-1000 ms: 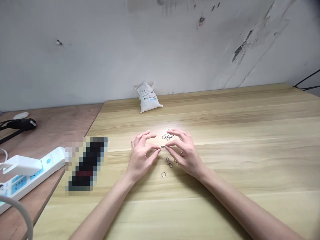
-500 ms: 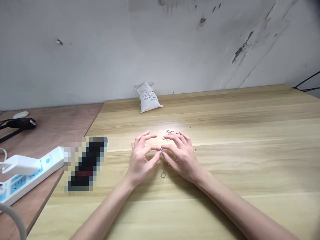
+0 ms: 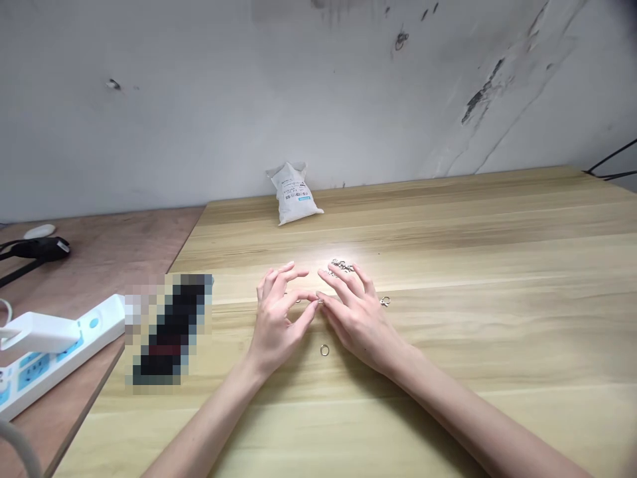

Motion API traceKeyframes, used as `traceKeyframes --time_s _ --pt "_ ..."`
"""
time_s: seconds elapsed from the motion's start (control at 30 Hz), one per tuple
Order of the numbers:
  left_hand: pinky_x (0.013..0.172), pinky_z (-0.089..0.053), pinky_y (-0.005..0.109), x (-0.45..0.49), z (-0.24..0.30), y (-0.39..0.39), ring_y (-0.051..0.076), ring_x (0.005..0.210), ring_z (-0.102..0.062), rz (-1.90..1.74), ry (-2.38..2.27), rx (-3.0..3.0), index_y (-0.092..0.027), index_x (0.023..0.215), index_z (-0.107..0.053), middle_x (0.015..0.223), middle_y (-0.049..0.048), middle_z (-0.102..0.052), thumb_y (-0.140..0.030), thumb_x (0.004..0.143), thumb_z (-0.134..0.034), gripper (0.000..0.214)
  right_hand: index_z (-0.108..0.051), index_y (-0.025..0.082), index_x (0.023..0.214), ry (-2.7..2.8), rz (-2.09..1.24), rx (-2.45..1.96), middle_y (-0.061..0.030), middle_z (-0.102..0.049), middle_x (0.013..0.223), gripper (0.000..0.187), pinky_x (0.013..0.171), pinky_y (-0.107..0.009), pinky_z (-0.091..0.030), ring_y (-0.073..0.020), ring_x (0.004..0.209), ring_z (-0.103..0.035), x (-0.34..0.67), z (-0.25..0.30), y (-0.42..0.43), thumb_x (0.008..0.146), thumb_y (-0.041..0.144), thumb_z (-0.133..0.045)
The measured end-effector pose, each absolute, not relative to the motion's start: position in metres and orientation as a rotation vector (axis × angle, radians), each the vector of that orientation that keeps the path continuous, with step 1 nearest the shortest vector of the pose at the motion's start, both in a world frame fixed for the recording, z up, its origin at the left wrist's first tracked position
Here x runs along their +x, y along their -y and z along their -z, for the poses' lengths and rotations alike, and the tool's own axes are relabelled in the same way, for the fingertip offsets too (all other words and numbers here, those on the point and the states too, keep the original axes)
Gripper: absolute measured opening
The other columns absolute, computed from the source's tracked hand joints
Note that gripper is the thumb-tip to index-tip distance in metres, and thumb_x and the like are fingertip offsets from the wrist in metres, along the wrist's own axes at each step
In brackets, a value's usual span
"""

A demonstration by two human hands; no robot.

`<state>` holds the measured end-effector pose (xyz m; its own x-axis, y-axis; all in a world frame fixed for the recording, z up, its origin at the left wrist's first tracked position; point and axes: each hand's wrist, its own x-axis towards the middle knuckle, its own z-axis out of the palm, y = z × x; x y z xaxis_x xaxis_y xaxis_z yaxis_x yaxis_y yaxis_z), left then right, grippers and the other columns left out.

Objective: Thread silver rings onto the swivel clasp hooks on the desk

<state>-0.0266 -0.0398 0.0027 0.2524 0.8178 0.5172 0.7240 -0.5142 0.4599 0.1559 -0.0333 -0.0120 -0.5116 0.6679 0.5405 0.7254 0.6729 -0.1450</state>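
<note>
My left hand (image 3: 279, 318) pinches a small metal ring (image 3: 320, 301) between thumb and forefinger, its other fingers raised and spread. Meeting it at the fingertips, my right hand (image 3: 361, 318) grips the same piece; its thumb is largely hidden under the hand. Fingers cover most of the piece, so its exact shape is hard to make out. Just beyond my right fingers lies a pile of small metal clasps and rings (image 3: 342, 265). A loose metal ring (image 3: 324, 350) rests on the table nearer to me. Beside my right hand lies a ring with a clasp (image 3: 385, 301).
A white printed packet (image 3: 295, 194) stands at the back of the wooden table (image 3: 472, 265), near the wall. To the left are a pixelated dark object (image 3: 172, 332), a white power strip (image 3: 94, 324) with a plug, and a black cable connector (image 3: 50, 248).
My right hand has turned flatter, its fingers shifting slightly left and its thumb dropping out of sight. More of the pile and the ring with a clasp now show. Both hands still meet at the fingertips.
</note>
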Motion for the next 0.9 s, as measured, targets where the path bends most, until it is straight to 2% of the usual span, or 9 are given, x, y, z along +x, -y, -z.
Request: traceKeyframes --time_s 0.2,0.4,0.53,0.67,0.9 --pt "0.112 -0.027 0.052 -0.025 -0.003 0.041 0.025 0.131 -0.044 -1.073 -1.375 2.430 -0.025 0.086 -0.068 0.123 0.0045 -0.062 -0.021 0.087 -0.065 0.005 -0.066 0.020 0.090 2.274 0.121 -1.056 -0.0090 -0.062 0.131 0.023 0.113 -0.055 -0.028 -0.0266 0.134 -0.044 0.158 0.011 0.032 0.096 0.014 -0.045" --pt "0.112 -0.027 0.052 -0.026 -0.004 0.040 0.025 0.129 -0.045 -1.114 -1.425 2.420 -0.024 0.085 -0.067 0.121 0.0040 -0.062 -0.021 0.087 -0.065 0.004 -0.066 0.018 0.104 2.321 0.111 -0.995 -0.0096 -0.063 0.128 0.023 0.112 -0.054 -0.031 -0.0273 0.131 -0.046 0.156 0.013 0.031 0.097 0.014 -0.043" --pt "0.110 -0.032 0.052 -0.029 -0.003 0.038 0.026 0.130 -0.044 -1.098 -1.431 2.313 -0.023 0.088 -0.066 0.124 0.0054 -0.061 -0.024 0.087 -0.066 0.002 -0.065 0.017 0.099 2.316 0.118 -0.944 -0.0101 -0.063 0.126 0.021 0.112 -0.052 -0.032 -0.0263 0.129 -0.048 0.159 0.014 0.029 0.096 0.013 -0.044" --pt "0.108 -0.037 0.051 -0.033 -0.003 0.037 0.025 0.132 -0.042 -1.047 -1.371 2.189 -0.028 0.098 -0.070 0.127 0.0042 -0.060 -0.027 0.087 -0.066 0.011 -0.064 0.019 0.098 2.312 0.124 -0.915 -0.0105 -0.064 0.124 0.019 0.112 -0.051 -0.032 -0.0248 0.128 -0.049 0.162 0.014 0.028 0.095 0.012 -0.047" --pt "0.107 -0.041 0.051 -0.038 -0.004 0.032 0.025 0.131 -0.044 -1.014 -1.320 2.070 -0.026 0.082 -0.071 0.125 0.0044 -0.062 -0.030 0.085 -0.068 0.006 -0.065 0.022 0.100 2.267 0.016 -0.914 -0.0088 -0.065 0.117 0.017 0.108 -0.050 -0.035 -0.0238 0.122 -0.053 0.164 0.012 0.026 0.095 0.016 -0.049"
